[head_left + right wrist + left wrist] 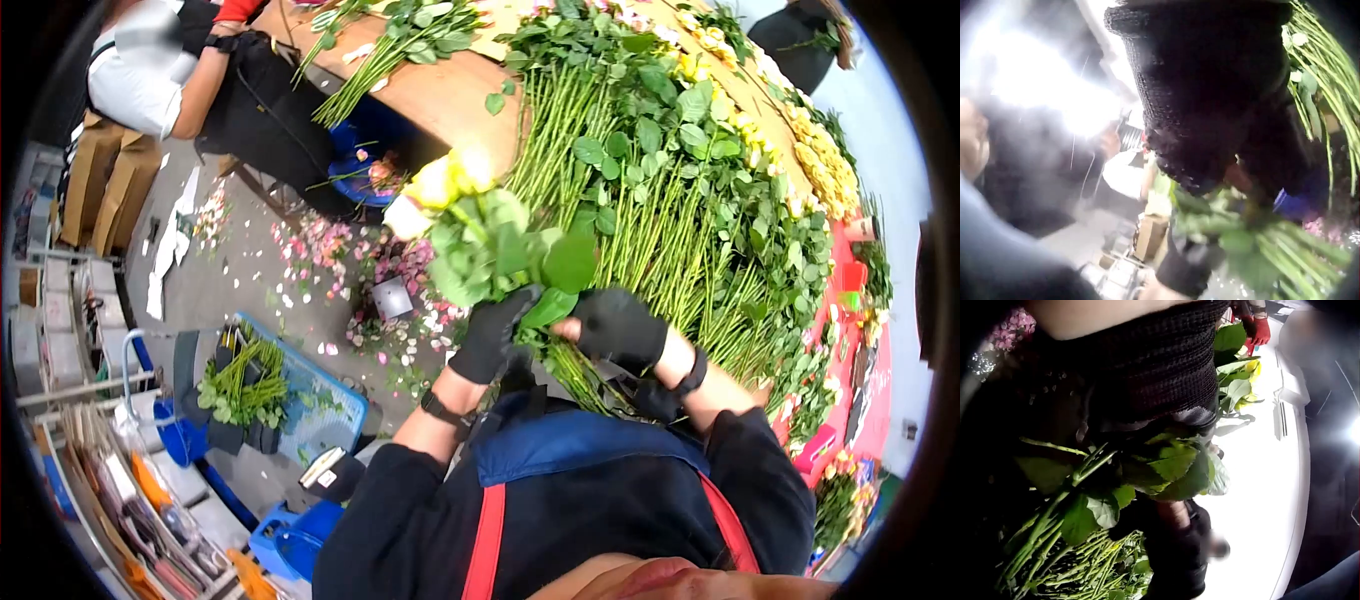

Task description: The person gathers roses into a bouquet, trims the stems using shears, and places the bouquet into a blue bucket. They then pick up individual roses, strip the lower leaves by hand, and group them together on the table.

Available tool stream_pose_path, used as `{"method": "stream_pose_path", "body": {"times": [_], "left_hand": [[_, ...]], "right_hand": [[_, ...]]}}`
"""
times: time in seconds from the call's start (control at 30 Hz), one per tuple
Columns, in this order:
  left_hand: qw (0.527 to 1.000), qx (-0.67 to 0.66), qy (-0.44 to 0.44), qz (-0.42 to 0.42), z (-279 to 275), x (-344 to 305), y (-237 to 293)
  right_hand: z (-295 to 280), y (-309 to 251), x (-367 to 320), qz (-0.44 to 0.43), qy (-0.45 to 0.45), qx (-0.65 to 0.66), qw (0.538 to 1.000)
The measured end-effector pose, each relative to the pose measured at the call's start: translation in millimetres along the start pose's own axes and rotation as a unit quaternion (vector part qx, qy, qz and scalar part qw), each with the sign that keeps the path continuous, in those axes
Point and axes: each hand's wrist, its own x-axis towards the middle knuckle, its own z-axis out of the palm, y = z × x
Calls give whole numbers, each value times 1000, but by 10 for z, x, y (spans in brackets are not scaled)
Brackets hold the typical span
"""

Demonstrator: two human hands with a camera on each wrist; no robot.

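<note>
A bunch of yellow roses (455, 185) with broad green leaves is held in front of the body, blooms pointing away and stems running back toward the apron. My left hand (490, 335), in a black glove, grips the bunch below its leaves. The right hand (622, 328), also gloved but with a bare thumb tip, is curled at the stems (575, 375) beside the lower leaves. In the left wrist view, a large leaf (1175, 465) overlaps the right thumb and hides part of the grip. The right wrist view is blurred, with the leafy stems (1297, 256) below the glove.
Many long-stemmed roses (670, 220) lie in rows on the table (435, 85) ahead and right. At upper left stands another person (150, 75) by a blue bucket (350, 185). Petals (340, 255) litter the floor, near a blue crate (325, 400) with cut greenery.
</note>
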Motion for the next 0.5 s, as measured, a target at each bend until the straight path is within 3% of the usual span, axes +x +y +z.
{"method": "stream_pose_path", "body": {"times": [0.07,0.1,0.13,0.17,0.2,0.23,0.27,0.33,0.4,0.43,0.5], "left_hand": [[951,260,-63,155,-422,-12,-214],[933,295,-64,194,-495,-51,-225],[912,329,-63,235,-552,-70,-232],[994,96,11,59,-568,-71,-206],[984,116,22,131,-637,-87,-280],[996,16,48,78,-662,-70,-243],[993,-84,73,25,-665,-60,-187],[990,-59,121,48,-679,-82,-170],[984,-138,110,0,-657,-142,-42],[974,166,71,137,-996,-106,-307],[984,70,112,117,-902,-100,-162]], "right_hand": [[-228,455,383,92,60,169,979],[-428,535,607,134,148,210,957],[-537,938,882,126,220,154,955],[-635,1265,1154,89,287,123,946],[-744,1290,1370,132,306,185,924],[-790,1646,1628,98,307,96,942],[-838,1723,1843,191,295,25,936],[-916,1577,2162,286,352,-71,888],[-1017,1359,2382,393,296,-76,867],[-1019,1416,2443,400,285,-77,868],[-996,1509,2537,413,292,-81,859]]}}
